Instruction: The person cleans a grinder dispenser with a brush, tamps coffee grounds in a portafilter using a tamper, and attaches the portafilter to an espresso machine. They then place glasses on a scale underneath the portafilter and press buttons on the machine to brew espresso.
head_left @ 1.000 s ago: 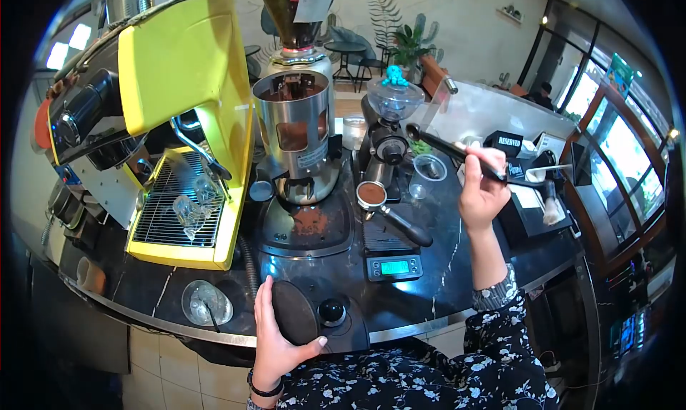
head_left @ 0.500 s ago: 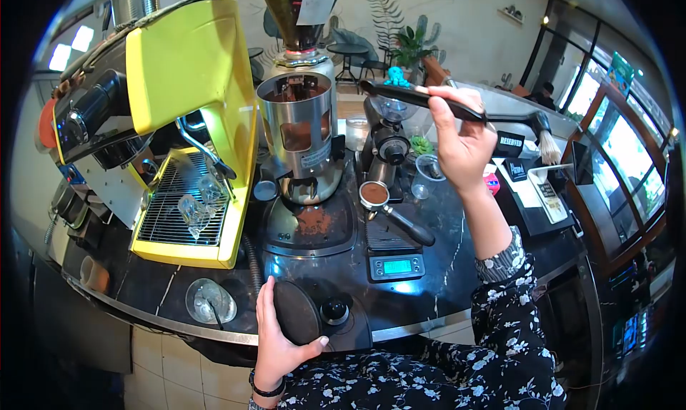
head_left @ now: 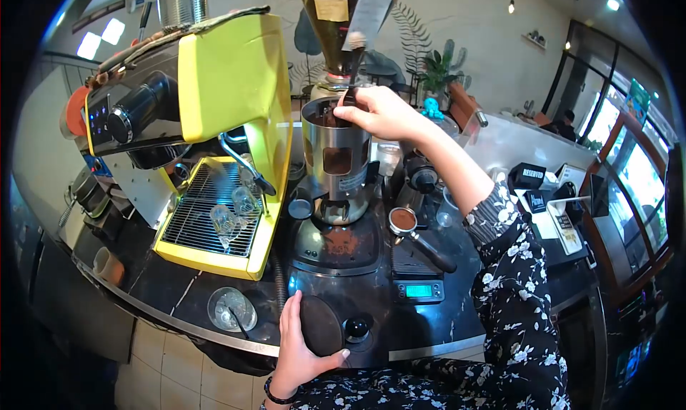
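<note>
My right hand is closed round a black-handled brush over the open top of the steel grinder chamber; the brush's pale bristles point up and its lower end dips inside. My left hand holds a round black disc-shaped lid upright at the counter's front edge, thumb and fingers around its rim. Right of the grinder, a portafilter full of ground coffee rests above the scale. Spilled grounds lie on the grinder's base tray.
On the left stands a yellow espresso machine with glasses on its drip grate. A glass bowl sits near the front edge. A black knob is beside the lid. A smaller grinder and a reserved sign stand right.
My right hand has swung left with the brush, from above the small grinder to the steel chamber. The view has shifted left. My left hand still holds the lid.
</note>
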`<state>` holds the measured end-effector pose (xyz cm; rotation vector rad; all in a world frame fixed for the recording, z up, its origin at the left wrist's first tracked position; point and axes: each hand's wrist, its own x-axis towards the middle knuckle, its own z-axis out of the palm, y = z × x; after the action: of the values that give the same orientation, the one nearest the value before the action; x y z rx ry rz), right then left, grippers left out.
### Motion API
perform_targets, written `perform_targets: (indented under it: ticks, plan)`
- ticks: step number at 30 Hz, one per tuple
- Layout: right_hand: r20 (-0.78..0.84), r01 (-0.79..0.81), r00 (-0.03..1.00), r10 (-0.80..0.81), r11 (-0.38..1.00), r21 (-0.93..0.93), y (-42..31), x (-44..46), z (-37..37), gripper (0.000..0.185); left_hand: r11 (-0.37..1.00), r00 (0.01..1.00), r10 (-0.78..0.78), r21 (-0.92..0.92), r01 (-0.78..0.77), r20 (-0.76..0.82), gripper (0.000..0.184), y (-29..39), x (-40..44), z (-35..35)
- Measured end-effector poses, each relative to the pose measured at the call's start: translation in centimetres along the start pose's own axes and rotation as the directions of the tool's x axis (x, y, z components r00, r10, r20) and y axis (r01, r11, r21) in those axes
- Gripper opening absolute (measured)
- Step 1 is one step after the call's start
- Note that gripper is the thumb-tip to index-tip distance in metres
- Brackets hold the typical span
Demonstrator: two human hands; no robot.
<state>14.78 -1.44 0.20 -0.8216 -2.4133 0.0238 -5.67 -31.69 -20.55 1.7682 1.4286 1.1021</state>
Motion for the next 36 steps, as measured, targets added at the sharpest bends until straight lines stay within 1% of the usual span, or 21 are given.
perform_targets:
  ticks: [3, 6, 7, 10, 14, 17, 20, 21, 24, 28, 29, 32, 35, 36]
  plan:
    - [0.064, -0.013, 0.998, 0.007, 0.996, 0.092, -0.6, 1.0, -0.2, 0.044, 1.000, 1.000, -0.013, -0.004, 0.012, -0.007, 0.123, -0.1, 0.0, -0.2]
    - [0.124, -0.093, 0.988, 0.089, 0.995, 0.031, -1.2, 1.9, -0.3, 0.047, 1.000, 1.000, -0.005, -0.005, 0.005, -0.016, 0.123, -0.2, 0.1, -0.3]
    - [0.110, -0.100, 0.989, 0.101, 0.995, -0.021, -1.5, 2.0, -0.3, 0.046, 1.000, 1.000, -0.004, -0.009, 0.003, -0.016, 0.123, -0.2, 0.2, -0.3]
    - [0.089, -0.138, 0.985, 0.146, 0.986, -0.096, -2.3, 2.5, 0.6, 0.044, 1.000, 1.000, 0.003, -0.015, -0.003, -0.015, 0.123, -0.3, 0.3, -0.2]
    - [-0.039, -0.167, 0.986, 0.164, 0.982, -0.093, -2.8, 2.3, 1.3, 0.042, 1.000, 1.000, 0.009, -0.003, -0.009, -0.015, 0.123, -0.3, 0.4, -0.3]
    - [-0.187, 0.007, 0.982, -0.039, 0.986, -0.166, -2.0, 1.4, 2.1, 0.047, 1.000, 1.000, 0.001, -0.013, -0.001, -0.024, 0.123, -0.4, 0.4, -0.3]
    - [-0.144, 0.034, 0.988, -0.050, 0.993, -0.112, -2.4, 0.7, 2.6, 0.046, 1.000, 1.000, -0.014, -0.027, 0.013, -0.027, 0.123, -0.3, 0.4, -0.3]
    - [-0.164, 0.053, 0.984, -0.073, 0.991, -0.119, -2.2, 0.7, 2.7, 0.045, 0.999, 0.999, -0.017, -0.029, 0.016, -0.028, 0.123, -0.2, 0.4, -0.3]
    - [-0.160, 0.002, 0.987, 0.002, 1.000, 0.027, -1.9, 0.9, 2.3, 0.046, 1.000, 1.000, -0.001, -0.008, 0.001, -0.022, 0.123, -0.4, 0.2, -0.2]
    - [-0.014, -0.209, 0.978, 0.209, 0.977, 0.041, -2.1, 0.9, 0.8, 0.049, 1.000, 1.000, 0.000, -0.003, 0.000, -0.030, 0.124, -0.4, -0.1, -0.3]
    - [-0.013, -0.270, 0.963, 0.270, 0.963, 0.027, -1.9, 1.0, 0.9, 0.050, 1.000, 1.000, -0.002, -0.008, 0.002, -0.029, 0.124, -0.3, -0.2, -0.4]
    - [-0.071, -0.340, 0.935, 0.347, 0.935, 0.097, -0.8, 1.1, 1.8, 0.048, 1.000, 1.000, -0.007, -0.001, 0.006, -0.027, 0.124, -0.1, -0.4, -0.3]
    - [-0.050, -0.366, 0.926, 0.374, 0.922, 0.126, -0.7, 1.1, 1.8, 0.046, 1.000, 1.000, -0.004, 0.010, 0.004, -0.024, 0.124, 0.0, -0.4, -0.4]
    - [-0.047, -0.351, 0.928, 0.369, 0.911, 0.218, 0.1, 1.1, 2.1, 0.046, 1.000, 1.000, -0.003, 0.012, 0.003, -0.021, 0.124, 0.0, -0.4, -0.3]
